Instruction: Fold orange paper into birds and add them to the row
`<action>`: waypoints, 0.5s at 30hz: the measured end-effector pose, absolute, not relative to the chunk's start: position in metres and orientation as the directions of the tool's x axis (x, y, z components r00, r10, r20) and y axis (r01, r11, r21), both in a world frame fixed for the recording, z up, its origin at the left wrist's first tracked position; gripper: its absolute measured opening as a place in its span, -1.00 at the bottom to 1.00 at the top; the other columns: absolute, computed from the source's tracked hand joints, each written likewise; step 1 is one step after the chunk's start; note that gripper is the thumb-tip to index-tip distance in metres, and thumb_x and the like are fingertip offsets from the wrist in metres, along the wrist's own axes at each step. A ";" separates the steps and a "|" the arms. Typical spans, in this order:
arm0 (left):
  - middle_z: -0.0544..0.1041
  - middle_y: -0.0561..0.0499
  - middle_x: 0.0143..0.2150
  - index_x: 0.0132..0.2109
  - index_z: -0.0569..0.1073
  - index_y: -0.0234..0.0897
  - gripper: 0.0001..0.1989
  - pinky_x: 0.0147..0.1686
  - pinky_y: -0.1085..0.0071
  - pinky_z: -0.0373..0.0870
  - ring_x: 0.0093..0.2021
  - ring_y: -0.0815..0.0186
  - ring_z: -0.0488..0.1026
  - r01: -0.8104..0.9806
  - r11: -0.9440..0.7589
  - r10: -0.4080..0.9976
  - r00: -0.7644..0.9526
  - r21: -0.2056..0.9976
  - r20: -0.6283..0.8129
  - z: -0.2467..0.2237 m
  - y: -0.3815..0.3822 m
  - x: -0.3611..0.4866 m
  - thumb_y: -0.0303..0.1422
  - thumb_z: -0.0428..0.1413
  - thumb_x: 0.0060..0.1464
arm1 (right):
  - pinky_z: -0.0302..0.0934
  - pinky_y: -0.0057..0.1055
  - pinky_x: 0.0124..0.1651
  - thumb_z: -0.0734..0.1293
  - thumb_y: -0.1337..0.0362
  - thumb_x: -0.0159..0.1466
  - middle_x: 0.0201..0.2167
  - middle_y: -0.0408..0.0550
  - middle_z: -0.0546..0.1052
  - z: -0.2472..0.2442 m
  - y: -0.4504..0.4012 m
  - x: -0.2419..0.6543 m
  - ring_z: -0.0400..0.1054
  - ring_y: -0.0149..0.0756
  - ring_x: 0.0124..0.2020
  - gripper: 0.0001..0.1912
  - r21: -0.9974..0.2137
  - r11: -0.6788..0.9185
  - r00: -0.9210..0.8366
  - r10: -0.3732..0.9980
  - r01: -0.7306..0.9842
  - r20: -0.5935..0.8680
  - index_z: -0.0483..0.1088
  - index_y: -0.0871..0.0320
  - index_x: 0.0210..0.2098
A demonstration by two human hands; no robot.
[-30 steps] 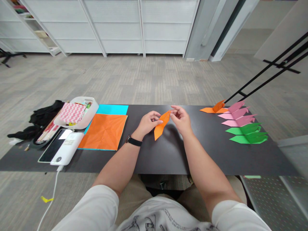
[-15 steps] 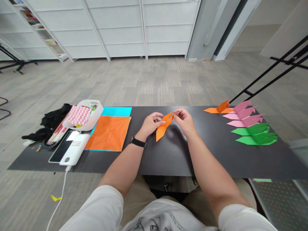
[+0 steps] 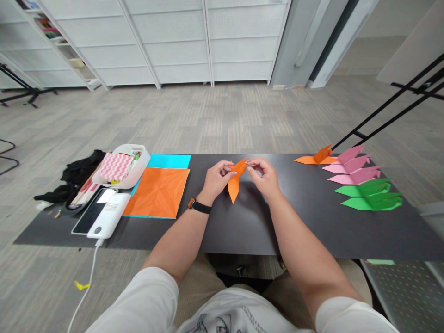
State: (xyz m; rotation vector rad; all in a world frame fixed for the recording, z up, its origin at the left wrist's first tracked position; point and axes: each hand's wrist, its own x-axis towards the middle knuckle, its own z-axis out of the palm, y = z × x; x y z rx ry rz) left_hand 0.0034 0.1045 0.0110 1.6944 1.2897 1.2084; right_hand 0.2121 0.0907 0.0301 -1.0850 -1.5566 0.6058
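Observation:
An orange paper crane [image 3: 234,185], folded and narrow, is held above the middle of the dark table. My left hand [image 3: 215,179] pinches its left side between thumb and fingers; a black-banded watch is on that wrist. At the crane's upper right end, the fingertips of my right hand [image 3: 265,176] close on a small folded tip, partly hidden by the fingers. One long point of the crane aims down towards me.
Along the table's right side stand an orange crane [image 3: 314,160], several pink cranes [image 3: 354,178] and green cranes [image 3: 371,203]. To the left lie orange paper sheets [image 3: 156,192], a white basket [image 3: 140,164], a power bank [image 3: 109,215], a phone [image 3: 86,217] and black cloth [image 3: 83,169].
The crane has turned, so its lower point now aims more straight down and slightly right. My right fingers have shifted a little left at its upper tip.

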 end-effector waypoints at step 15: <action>0.67 0.05 -0.23 -0.17 0.64 -0.18 -0.87 -0.14 0.33 0.49 -0.27 0.31 0.51 0.418 -0.418 0.906 0.131 0.807 0.402 0.016 0.099 0.005 -0.43 0.38 0.12 | 0.48 -0.17 0.07 0.56 -0.05 0.21 -0.14 -0.04 0.68 0.018 0.101 0.212 0.56 -0.18 -0.07 -0.69 -0.939 0.342 0.063 0.939 -0.045 0.339 0.52 0.02 -0.30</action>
